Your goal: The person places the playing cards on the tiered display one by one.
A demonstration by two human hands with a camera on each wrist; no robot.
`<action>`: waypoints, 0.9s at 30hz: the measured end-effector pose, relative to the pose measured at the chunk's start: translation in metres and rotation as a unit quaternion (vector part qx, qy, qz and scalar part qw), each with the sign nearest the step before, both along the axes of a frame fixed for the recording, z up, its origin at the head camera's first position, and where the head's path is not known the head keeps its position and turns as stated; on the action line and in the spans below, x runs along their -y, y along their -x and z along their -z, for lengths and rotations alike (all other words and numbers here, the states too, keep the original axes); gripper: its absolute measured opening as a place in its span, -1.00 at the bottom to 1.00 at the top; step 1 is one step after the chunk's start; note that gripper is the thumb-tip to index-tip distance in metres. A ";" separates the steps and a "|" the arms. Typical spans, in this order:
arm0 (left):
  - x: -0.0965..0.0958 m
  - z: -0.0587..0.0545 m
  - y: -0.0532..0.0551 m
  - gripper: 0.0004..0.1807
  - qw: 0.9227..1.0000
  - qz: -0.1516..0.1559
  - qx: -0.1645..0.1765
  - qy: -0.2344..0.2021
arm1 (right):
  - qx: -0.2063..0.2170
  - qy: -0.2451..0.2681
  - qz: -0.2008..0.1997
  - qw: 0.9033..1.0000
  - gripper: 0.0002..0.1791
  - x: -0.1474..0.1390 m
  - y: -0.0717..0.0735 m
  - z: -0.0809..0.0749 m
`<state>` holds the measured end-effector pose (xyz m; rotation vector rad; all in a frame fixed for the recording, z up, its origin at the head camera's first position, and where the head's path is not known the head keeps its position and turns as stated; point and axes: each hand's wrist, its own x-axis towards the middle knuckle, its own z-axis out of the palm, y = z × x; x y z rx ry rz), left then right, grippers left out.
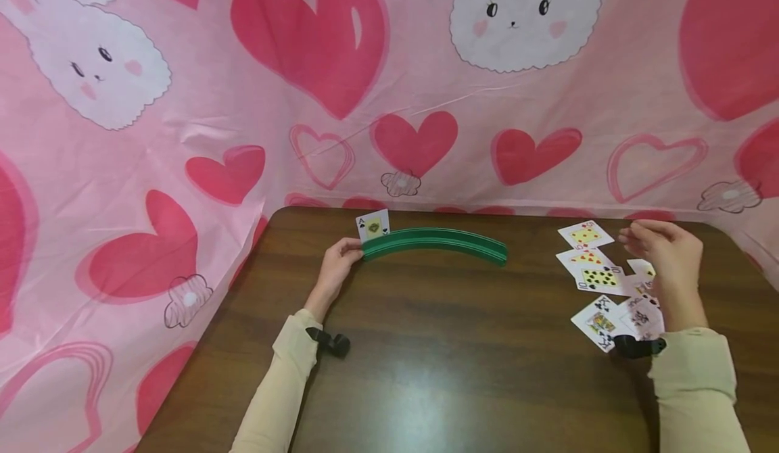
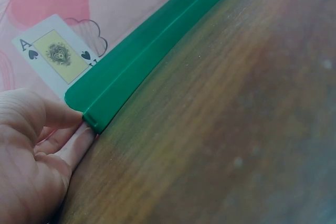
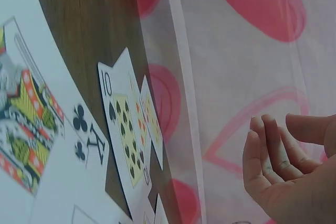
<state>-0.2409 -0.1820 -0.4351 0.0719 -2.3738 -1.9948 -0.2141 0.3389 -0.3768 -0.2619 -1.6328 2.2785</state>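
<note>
A curved green card holder [image 1: 435, 239] lies near the table's far edge, with an ace of spades [image 1: 372, 225] standing in its left end. My left hand [image 1: 335, 264] pinches that left end; in the left wrist view the thumb and fingers [image 2: 71, 135] meet at its corner. Over the loose playing cards at the right hovers my right hand [image 1: 669, 257], its fingers loosely bent and holding nothing. Among those cards are a king of clubs [image 1: 601, 322], a ten of spades [image 1: 599, 278] and a red five [image 1: 585, 235]. Hand and wrist partly cover others.
The brown wooden table [image 1: 426, 345] has a rounded far-left corner. A pink cloth [image 1: 438, 88] with hearts and rabbit faces hangs behind it and along the left side. Black wrist cameras [image 1: 331, 342] are strapped to both wrists.
</note>
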 end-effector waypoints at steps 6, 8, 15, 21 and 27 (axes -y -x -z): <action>0.004 0.010 0.006 -0.77 1.000 -0.001 0.000 -0.014 | 0.030 0.023 0.033 0.999 -0.79 -0.014 -0.004 -0.001; 0.005 0.015 0.009 -0.78 1.000 -0.002 -0.002 -0.010 | 0.044 0.029 0.044 0.998 -0.79 -0.020 -0.006 0.000; 0.006 0.021 0.011 -0.78 1.000 -0.005 -0.015 0.000 | 0.070 0.050 0.082 0.993 -0.77 -0.036 -0.007 0.008; 0.006 0.020 0.011 -0.77 1.000 -0.004 -0.013 -0.006 | 0.083 0.065 0.105 0.989 -0.87 -0.048 -0.006 0.018; 0.000 0.000 0.000 -0.75 1.000 0.004 -0.004 -0.005 | 0.085 0.086 0.105 0.987 -0.87 -0.059 -0.006 0.028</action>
